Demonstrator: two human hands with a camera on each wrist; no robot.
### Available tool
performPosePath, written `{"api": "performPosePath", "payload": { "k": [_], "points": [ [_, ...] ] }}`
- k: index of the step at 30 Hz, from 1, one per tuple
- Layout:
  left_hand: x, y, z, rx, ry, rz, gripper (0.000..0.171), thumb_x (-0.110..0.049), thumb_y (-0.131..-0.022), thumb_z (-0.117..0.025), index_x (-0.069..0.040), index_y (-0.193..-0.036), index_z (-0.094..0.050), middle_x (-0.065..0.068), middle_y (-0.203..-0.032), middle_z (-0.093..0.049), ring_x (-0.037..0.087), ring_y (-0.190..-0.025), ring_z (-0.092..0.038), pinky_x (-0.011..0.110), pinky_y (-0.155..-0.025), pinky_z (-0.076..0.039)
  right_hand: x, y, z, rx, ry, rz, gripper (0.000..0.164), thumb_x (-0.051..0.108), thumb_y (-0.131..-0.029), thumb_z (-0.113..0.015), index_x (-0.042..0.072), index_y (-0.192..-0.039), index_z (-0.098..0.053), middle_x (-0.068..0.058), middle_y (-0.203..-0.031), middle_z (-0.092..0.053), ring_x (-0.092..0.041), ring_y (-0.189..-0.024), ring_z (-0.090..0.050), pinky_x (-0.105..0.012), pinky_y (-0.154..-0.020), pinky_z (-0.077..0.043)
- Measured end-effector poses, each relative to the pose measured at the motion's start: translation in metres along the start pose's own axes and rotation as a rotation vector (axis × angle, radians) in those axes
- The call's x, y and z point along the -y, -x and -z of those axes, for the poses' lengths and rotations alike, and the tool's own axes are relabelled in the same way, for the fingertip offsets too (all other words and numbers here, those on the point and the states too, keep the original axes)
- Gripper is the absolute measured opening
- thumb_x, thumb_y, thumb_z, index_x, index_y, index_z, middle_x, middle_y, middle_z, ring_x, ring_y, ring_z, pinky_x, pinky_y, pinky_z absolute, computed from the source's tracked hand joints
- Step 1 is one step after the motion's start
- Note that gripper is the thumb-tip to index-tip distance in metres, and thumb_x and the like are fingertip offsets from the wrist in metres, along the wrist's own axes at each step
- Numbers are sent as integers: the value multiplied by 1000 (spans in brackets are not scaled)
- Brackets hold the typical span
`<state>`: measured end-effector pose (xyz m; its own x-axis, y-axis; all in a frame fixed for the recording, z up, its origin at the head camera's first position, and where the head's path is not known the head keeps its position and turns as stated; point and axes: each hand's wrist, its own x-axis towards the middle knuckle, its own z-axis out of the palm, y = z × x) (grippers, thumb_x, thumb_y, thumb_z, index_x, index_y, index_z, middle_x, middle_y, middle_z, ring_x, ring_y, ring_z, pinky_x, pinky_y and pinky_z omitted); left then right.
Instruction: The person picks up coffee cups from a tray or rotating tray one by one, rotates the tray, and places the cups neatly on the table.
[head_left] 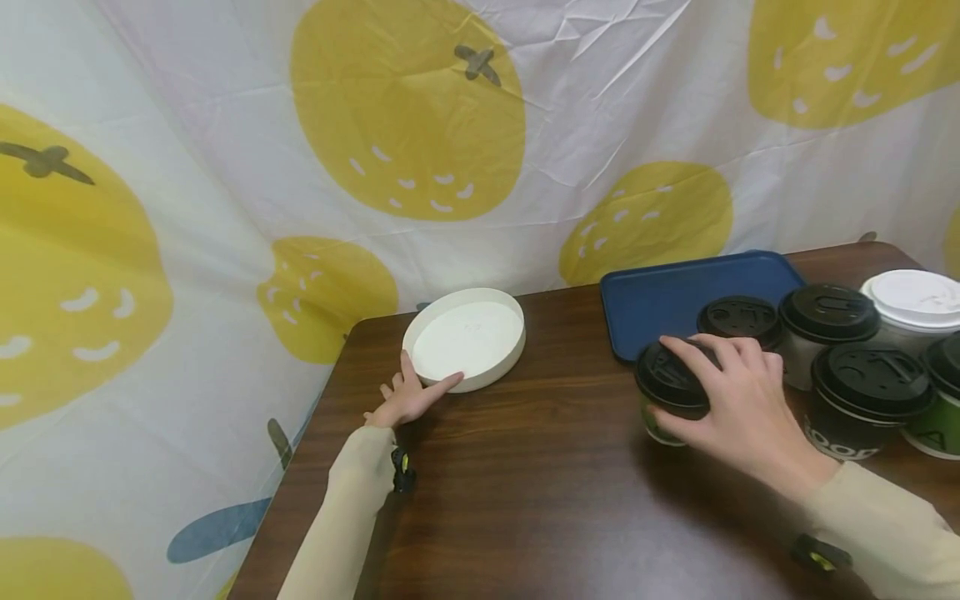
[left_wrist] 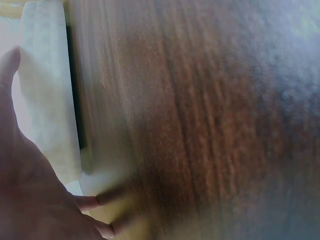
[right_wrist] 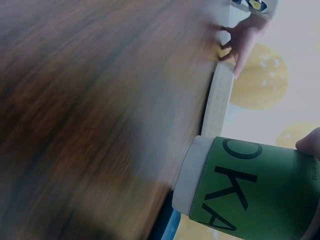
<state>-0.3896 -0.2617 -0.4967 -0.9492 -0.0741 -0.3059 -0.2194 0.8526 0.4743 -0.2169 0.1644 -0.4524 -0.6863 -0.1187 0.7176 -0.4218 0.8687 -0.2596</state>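
In the head view my right hand (head_left: 742, 408) grips a green paper cup (right_wrist: 255, 187) by its black lid (head_left: 667, 379), from above. The cup is upright and seems held a little above the table; dark letters run along its green wrap in the right wrist view. Over on the left, my left hand (head_left: 405, 400) touches the near left side of a shallow round white dish (head_left: 468, 337) with thumb and forefinger spread along its rim. The left wrist view shows that hand (left_wrist: 35, 190) beside the dish's pale wall (left_wrist: 50, 90), its other fingers low near the table.
A blue tray (head_left: 652, 296) lies at the back right. Several lidded paper cups stand right of my right hand, including a black one (head_left: 862, 400) and one with a white lid (head_left: 918, 300). The brown wooden table (head_left: 540, 492) meets a fruit-printed cloth (head_left: 555, 150) behind.
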Motion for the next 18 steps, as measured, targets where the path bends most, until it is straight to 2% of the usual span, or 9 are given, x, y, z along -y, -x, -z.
{"api": "performPosePath", "payload": {
  "k": [10,18],
  "points": [
    [3,-4,0,5,3,-1,144,-97,-70,-54,-25,-159,33,25,-174,8,52,-159,12,88,-111,5,-7,4,14,-1,40,-60,85,42,-60,-89,18,-137,-62,-24,-122,-64,-45,-103,-51,-58,-78,-30],
    [1,0,0,13,9,1,144,-97,-70,-54,-27,-159,34,24,-174,9,52,-159,13,88,-111,6,-15,12,24,-27,51,-94,86,41,-58,-89,18,-136,-64,-24,-121,-65,-46,-101,-51,-58,-74,-28]
  ]
}}
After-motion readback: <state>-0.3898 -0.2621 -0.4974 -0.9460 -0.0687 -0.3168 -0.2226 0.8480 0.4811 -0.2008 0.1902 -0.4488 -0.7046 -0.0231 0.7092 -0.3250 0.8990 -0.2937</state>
